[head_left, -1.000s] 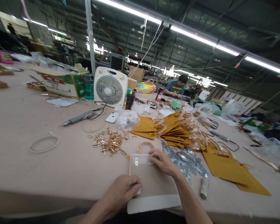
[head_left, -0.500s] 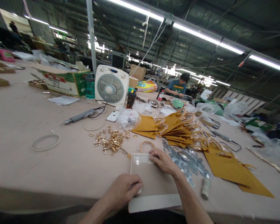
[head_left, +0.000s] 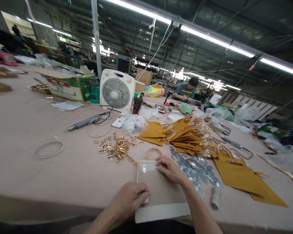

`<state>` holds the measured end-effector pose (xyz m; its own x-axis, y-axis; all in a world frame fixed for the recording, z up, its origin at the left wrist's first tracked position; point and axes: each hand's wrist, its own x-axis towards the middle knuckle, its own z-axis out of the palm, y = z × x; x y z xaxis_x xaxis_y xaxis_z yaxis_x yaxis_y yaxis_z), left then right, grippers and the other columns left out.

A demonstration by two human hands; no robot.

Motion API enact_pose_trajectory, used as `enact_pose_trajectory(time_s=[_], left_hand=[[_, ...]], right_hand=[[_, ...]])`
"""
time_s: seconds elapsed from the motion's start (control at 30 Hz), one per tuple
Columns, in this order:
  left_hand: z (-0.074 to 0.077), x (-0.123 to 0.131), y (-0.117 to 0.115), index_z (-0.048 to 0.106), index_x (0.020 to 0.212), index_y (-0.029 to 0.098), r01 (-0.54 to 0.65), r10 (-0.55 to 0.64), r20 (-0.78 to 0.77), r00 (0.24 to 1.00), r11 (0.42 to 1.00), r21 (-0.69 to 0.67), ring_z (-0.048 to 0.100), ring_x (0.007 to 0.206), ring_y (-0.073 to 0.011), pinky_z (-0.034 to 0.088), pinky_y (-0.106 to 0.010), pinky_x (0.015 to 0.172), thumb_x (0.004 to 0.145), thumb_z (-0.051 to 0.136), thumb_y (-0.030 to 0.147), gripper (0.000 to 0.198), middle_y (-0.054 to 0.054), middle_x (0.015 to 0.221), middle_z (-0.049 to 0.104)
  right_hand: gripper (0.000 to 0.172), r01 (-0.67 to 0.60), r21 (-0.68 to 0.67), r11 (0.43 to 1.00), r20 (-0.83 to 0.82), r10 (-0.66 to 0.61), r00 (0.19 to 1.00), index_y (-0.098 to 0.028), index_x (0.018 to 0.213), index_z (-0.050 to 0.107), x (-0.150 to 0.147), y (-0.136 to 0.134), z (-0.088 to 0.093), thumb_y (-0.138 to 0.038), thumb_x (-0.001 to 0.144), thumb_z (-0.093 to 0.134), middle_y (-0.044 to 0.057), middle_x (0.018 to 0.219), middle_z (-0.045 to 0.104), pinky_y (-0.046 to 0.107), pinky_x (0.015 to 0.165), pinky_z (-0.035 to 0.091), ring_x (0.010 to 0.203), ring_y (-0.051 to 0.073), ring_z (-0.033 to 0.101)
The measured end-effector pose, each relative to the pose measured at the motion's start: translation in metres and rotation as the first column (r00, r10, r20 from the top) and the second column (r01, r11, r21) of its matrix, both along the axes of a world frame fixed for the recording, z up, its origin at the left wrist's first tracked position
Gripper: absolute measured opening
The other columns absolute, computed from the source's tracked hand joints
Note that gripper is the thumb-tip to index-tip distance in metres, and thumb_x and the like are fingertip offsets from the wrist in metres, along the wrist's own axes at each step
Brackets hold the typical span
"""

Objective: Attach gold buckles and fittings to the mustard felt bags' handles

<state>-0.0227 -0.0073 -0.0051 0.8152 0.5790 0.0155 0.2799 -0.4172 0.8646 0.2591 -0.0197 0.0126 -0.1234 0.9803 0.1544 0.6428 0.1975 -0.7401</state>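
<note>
The left hand's (head_left: 136, 195) grip curls nearly closed over the left side of the beige panel (head_left: 161, 188), at lower centre of the frame; whether it pinches it cannot be told. The right hand's (head_left: 170, 169) grip, half bent, touches the panel's upper right. Both reach in from the bottom edge. Gold-coloured fittings (head_left: 118, 149) lie mid-frame on the tabletop (head_left: 75, 175).

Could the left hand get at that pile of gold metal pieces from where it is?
Probably yes: the gold metal pieces lie just beyond the left hand, with open tabletop between. It would likely need to leave the pale panel first.
</note>
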Motion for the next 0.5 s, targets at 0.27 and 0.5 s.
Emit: enact_pose_trajectory(time_s=[0.27, 0.5], left_hand=[[-0.001, 0.0, 0.0, 0.072, 0.091, 0.022, -0.007, 0.007, 0.008, 1.0, 1.0, 0.008, 0.063, 0.076, -0.0165, 0.042, -0.025, 0.07, 0.097, 0.053, 0.037, 0.025, 0.0, 0.083, 0.074], [0.0, -0.001, 0.0, 0.072, 0.092, 0.022, -0.007, 0.007, 0.013, 1.0, 1.0, 0.016, 0.065, 0.076, -0.0164, 0.041, -0.025, 0.071, 0.097, 0.053, 0.037, 0.025, 0.0, 0.083, 0.074]], right_hand=[[0.029, 0.193, 0.012, 0.981, -0.163, -0.188, 0.969, -0.02, 0.089, 0.071, 0.001, -0.004, -0.001, -0.048, 0.091, 0.068, 0.012, 0.129, 0.066, 0.044, 0.109, 0.044, 0.121, 0.028, 0.061], [0.043, 0.459, -0.054, 0.887, -0.258, -0.456, 0.852, -0.018, 0.089, 0.074, -0.014, -0.021, -0.004, -0.061, 0.088, 0.068, 0.006, 0.088, 0.072, 0.036, 0.082, 0.049, 0.087, 0.025, 0.065]])
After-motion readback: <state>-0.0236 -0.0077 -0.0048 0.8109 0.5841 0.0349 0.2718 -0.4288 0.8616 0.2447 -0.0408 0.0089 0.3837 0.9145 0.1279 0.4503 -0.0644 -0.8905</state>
